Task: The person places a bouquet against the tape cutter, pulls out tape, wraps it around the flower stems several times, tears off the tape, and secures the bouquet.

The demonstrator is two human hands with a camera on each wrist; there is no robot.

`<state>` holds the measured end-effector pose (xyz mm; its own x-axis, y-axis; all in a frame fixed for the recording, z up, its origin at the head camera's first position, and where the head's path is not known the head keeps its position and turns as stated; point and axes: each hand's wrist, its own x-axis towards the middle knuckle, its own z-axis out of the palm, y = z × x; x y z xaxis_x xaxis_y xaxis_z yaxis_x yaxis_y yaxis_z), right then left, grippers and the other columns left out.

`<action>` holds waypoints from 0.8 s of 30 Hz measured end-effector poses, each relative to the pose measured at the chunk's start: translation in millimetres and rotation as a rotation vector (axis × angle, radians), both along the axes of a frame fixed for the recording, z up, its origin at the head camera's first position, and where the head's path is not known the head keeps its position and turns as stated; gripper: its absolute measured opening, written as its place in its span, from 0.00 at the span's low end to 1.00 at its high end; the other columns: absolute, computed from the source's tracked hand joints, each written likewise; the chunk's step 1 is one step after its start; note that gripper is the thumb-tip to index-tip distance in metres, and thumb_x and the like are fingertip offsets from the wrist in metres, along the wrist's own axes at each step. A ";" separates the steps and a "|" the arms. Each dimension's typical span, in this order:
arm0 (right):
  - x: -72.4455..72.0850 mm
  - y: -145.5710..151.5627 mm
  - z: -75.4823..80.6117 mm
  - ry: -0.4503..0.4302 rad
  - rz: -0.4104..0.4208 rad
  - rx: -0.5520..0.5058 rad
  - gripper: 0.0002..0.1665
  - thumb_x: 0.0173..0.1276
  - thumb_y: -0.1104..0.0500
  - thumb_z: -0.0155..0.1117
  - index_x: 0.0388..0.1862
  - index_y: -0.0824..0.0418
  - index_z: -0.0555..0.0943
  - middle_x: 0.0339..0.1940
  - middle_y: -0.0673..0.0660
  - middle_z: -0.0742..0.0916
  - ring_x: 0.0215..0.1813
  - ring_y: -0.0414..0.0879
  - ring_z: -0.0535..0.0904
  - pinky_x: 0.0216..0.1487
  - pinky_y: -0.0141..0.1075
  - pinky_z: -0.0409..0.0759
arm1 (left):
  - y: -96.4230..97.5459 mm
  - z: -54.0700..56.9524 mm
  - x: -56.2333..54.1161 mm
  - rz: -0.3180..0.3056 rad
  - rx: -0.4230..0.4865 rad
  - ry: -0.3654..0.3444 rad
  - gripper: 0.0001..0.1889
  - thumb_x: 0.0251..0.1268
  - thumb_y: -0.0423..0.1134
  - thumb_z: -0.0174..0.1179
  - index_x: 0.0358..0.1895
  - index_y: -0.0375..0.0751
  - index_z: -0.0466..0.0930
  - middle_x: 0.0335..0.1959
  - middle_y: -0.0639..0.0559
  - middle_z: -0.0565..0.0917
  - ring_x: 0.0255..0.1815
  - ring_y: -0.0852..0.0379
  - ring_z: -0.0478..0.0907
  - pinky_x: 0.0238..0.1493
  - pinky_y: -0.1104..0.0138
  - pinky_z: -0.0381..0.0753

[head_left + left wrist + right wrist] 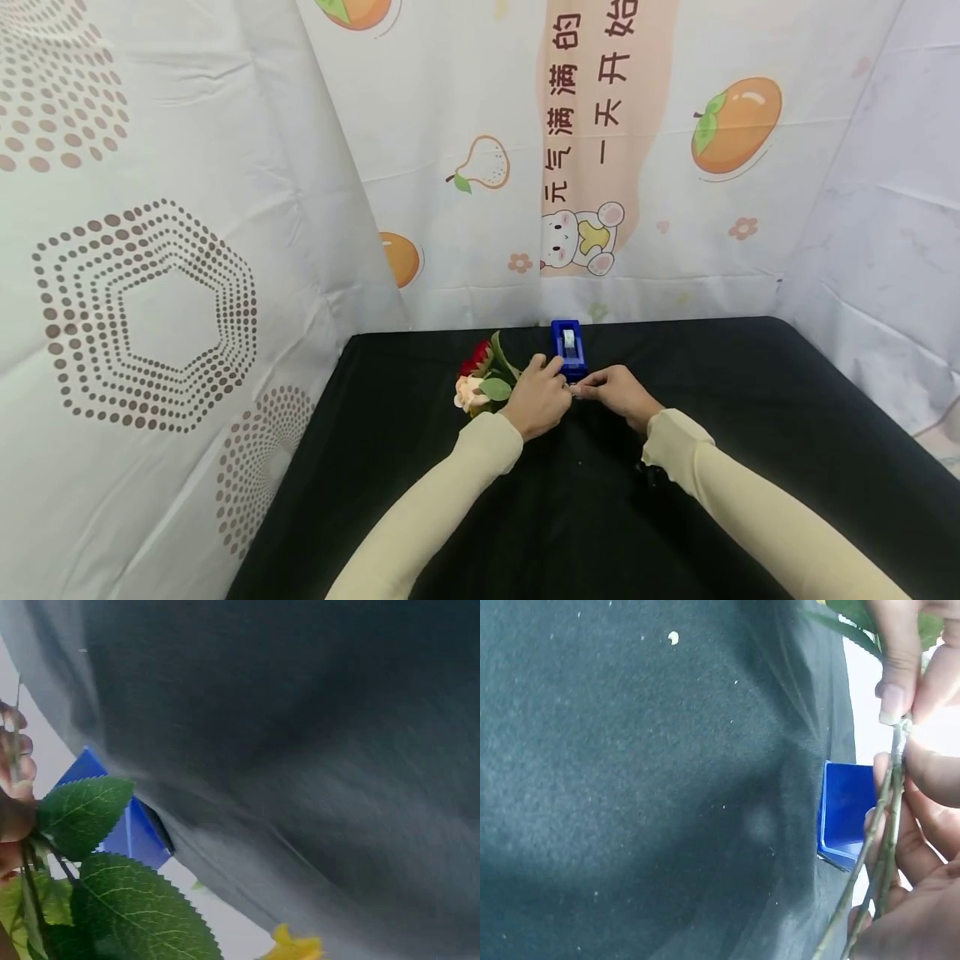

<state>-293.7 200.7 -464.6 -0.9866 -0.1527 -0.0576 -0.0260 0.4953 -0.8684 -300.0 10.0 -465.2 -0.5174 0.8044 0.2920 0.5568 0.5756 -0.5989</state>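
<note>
My left hand [536,398] grips a small bunch of flowers by the stems. A red flower [477,358] and a peach rose [469,392] show on its left side, with green leaves [142,907] close to the hand. In the left wrist view a yellow flower [295,945] peeks in at the bottom. My right hand [618,393] holds the thin stems [885,851] just below the left hand's thumb. A shiny, clear strip, apparently tape [899,739], lies around the stems between the hands. Just beyond the hands stands a blue tape dispenser [570,350].
Black cloth [420,467] covers the table, with a few tiny white specks, one larger scrap [673,637] among them. A printed white curtain [465,242] hangs behind the far edge, and other white cloths hang at both sides.
</note>
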 end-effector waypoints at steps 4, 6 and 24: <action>0.8 3.2 -2.2 -0.070 0.008 -0.034 0.16 0.72 0.54 0.70 0.46 0.66 0.89 0.50 0.59 0.88 0.50 0.53 0.81 0.53 0.47 0.78 | -7.5 -2.7 1.1 -0.137 -0.071 0.130 0.15 0.80 0.44 0.54 0.35 0.57 0.90 0.37 0.62 0.87 0.52 0.53 0.67 0.56 0.56 0.62; 0.8 4.3 -3.8 -0.100 0.010 -0.048 0.17 0.71 0.53 0.71 0.47 0.66 0.89 0.48 0.58 0.88 0.49 0.52 0.81 0.51 0.44 0.78 | -10.7 -3.9 1.0 -0.195 -0.091 0.193 0.15 0.80 0.41 0.54 0.35 0.56 0.90 0.36 0.61 0.87 0.51 0.53 0.68 0.55 0.56 0.63; 8.5 -0.4 -7.3 0.004 0.026 -0.028 0.17 0.71 0.50 0.71 0.47 0.62 0.90 0.48 0.57 0.89 0.47 0.51 0.80 0.50 0.44 0.75 | 1.3 23.8 -7.5 0.148 0.187 -0.496 0.08 0.73 0.51 0.63 0.41 0.63 0.92 0.35 0.68 0.87 0.43 0.58 0.64 0.49 0.56 0.55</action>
